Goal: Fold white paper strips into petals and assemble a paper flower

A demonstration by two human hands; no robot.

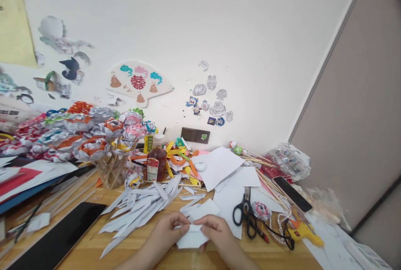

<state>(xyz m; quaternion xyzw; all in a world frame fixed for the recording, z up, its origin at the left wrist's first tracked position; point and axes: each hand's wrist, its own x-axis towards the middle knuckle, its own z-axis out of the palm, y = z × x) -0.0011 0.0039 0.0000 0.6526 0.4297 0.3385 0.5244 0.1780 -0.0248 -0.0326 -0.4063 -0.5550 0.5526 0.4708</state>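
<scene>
Both hands — left hand (169, 230), right hand (216, 230) — pinch a white paper piece (194, 234) at the worktop (131, 249) near edge, black scissors (246, 215) just right — folded strips (140, 209) left

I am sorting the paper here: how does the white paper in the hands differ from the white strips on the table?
The white paper is one broad, folded piece; the white strips are many, narrow and pointed. The white paper is pinched between the left hand and the right hand; the white strips lie loose in a heap on the wooden table, untouched. Both are white paper.
</scene>
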